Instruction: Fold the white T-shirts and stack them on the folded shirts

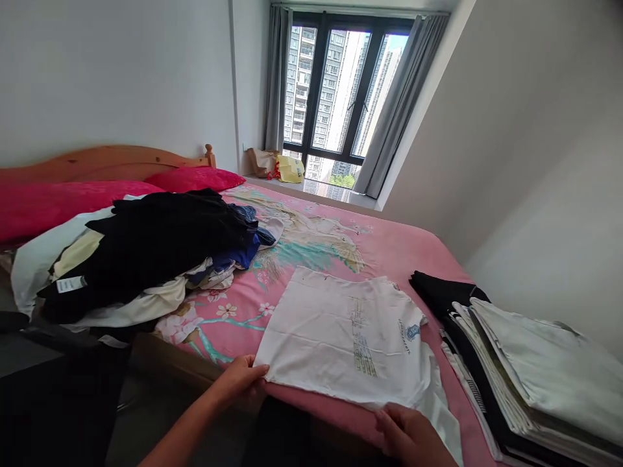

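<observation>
1. Our white printed T-shirt lies spread along the near edge of the pink floral bedspread.
2. Our left hand pinches its near hem corner; our right hand grips its near side edge.
3. We judge it light, limp and easily creased, best held by corners.

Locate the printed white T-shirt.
The white T-shirt lies on the pink bedspread, low, just right of centre in the head view, between the clothes heap and folded stack.
</observation>
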Demonstrator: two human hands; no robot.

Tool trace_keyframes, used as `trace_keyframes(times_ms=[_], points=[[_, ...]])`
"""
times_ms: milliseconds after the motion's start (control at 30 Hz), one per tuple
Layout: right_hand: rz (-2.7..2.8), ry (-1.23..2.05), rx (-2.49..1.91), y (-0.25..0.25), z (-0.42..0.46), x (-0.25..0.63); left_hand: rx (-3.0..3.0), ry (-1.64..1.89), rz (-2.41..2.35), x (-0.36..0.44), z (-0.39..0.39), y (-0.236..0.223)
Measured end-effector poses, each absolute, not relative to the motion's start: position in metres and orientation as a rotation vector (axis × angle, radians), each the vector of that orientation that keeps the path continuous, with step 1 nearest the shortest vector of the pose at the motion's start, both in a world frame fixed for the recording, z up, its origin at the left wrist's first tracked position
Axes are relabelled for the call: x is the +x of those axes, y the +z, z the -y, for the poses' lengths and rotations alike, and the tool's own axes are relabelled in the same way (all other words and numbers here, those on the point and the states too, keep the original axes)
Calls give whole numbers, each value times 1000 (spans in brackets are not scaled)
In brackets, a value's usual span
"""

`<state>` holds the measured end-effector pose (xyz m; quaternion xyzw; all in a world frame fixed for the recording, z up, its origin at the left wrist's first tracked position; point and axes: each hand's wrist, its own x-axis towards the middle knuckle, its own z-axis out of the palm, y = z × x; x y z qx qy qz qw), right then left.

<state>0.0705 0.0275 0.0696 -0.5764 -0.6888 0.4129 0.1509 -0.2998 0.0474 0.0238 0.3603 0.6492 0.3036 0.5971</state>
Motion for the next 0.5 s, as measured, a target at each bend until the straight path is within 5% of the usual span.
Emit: trace_keyframes(times_ms=[133,367,500], points=[[2143,776,-1502,88,-96,3,831,618,-1451,-306,-58,29],[2304,208,-1794,-2,-144,-30,753,623,-1221,-332,-77,31],[2302,107,-1752,-14,-140,-25,552,626,-1152,-331,-115,40]])
